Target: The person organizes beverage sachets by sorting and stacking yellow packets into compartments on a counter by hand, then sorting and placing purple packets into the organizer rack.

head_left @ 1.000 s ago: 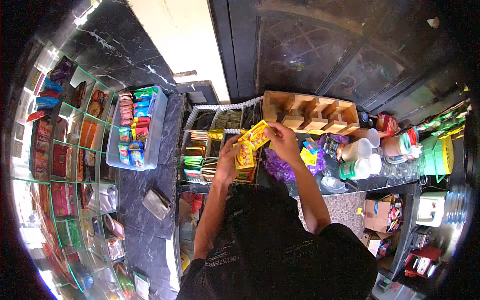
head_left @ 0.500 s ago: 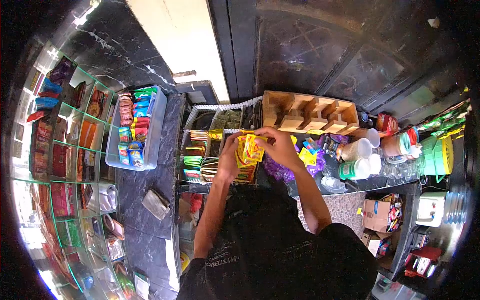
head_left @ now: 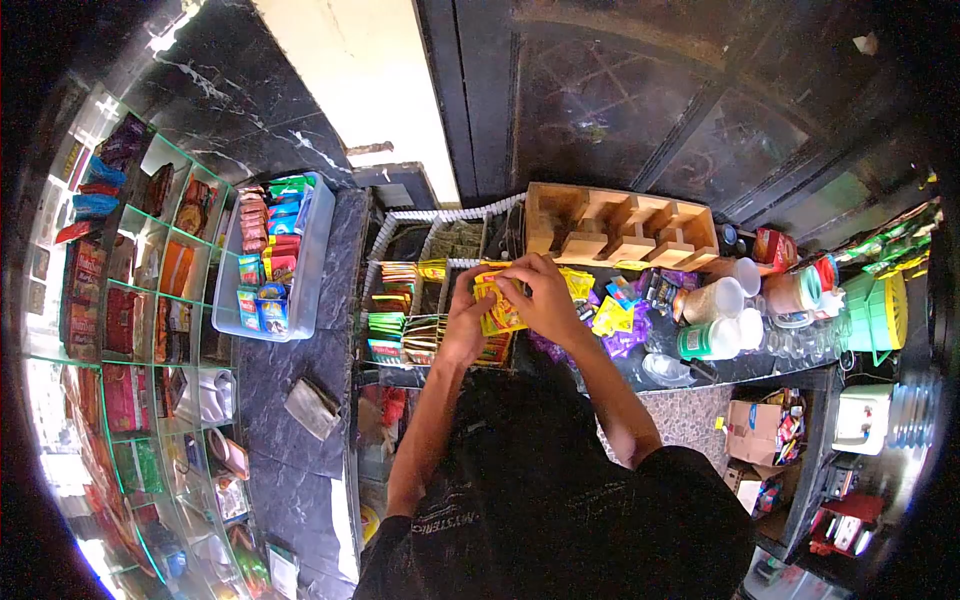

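Several yellow sachets with red print are between my two hands, above a divided basket with a white woven rim. My left hand is closed on the left side of the sachets. The fingers of my right hand are bent in and pressed together at their upper edge, close to my left fingertips. Beyond my right hand lie more yellow packets and a purple plastic wrapper. Rows of orange-yellow and green sachets stand in the basket left of my left hand.
A wooden compartment box stands behind the basket. On the left are a clear plastic tub of sachets and a glass shelf rack with packets. Jars and a green-yellow container line the right counter, above a cardboard box.
My hands have drawn closer together, and my right fingers now cover the top of the sachets. More of the yellow packets right of my right hand shows.
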